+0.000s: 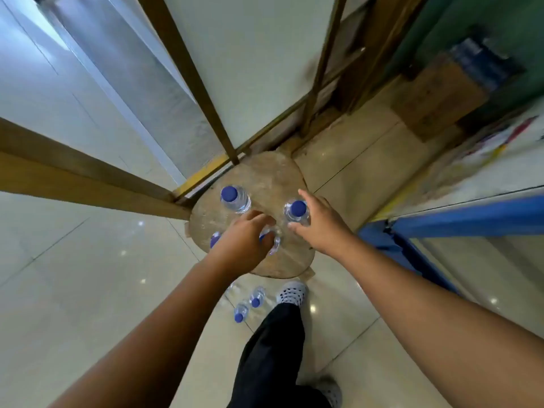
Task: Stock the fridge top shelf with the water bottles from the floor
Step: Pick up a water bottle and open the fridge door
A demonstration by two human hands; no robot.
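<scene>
**Crowded stool, open floor to the left**

The round wooden stool (265, 178) carries upright bottles at the back left (235, 198), right (297, 210), centre (272, 240) and left edge (215, 240), with narrow gaps between them. Its far half lies bare. Wooden frame bars (206, 92) close in behind; a blue-edged door (459, 219) bounds the right. Two bottles (248, 304) stand on the floor beside the shoe (291, 293).

Left hand (245, 235) grips a bottle (272, 241) on the round stool (265, 178); right hand (316, 223) touches another bottle (297, 210). 2 floor bottles (250, 304) lie below.
</scene>
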